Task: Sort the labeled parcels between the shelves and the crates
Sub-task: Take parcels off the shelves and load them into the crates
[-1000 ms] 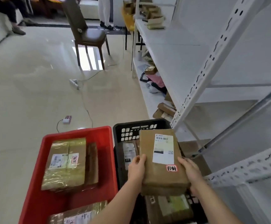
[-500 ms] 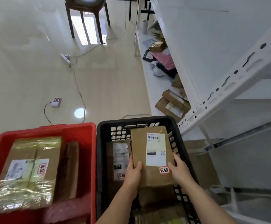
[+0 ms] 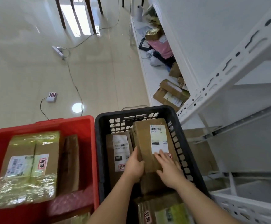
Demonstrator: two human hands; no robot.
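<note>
Hands meet on a brown cardboard parcel (image 3: 145, 147) inside the black crate (image 3: 182, 145), which sits straight ahead of the person. The left hand (image 3: 134, 165) curls round the parcel's left edge, fingers tucked down its side; the right hand (image 3: 168, 167) lies flat on top with fingers spread and straight, the tips reaching the lower edge of the white shipping label (image 3: 158, 139) and partly covering a small red-edged sticker there. The parcel sits tilted against the far right of the crate, its top end touching the slotted far wall. Just left of the left hand, in the same crate, another labeled box (image 3: 117, 149) lies lower down, and nearer the person, under the forearms, a third parcel with yellowish tape (image 3: 163, 212) shows. Well to the left of both hands stands the red crate (image 3: 76, 125), touching the black one, holding a large tape-wrapped box (image 3: 28, 168) with a darker box (image 3: 70, 162) beside it. To the right of the right hand rises the white metal shelving (image 3: 228, 62); beyond the hands, its lowest level carries a jumble of cardboard boxes (image 3: 170, 94) and soft mail bags (image 3: 160, 47). A power strip (image 3: 58, 50) and a cable lie on the pale floor farther off.
</note>
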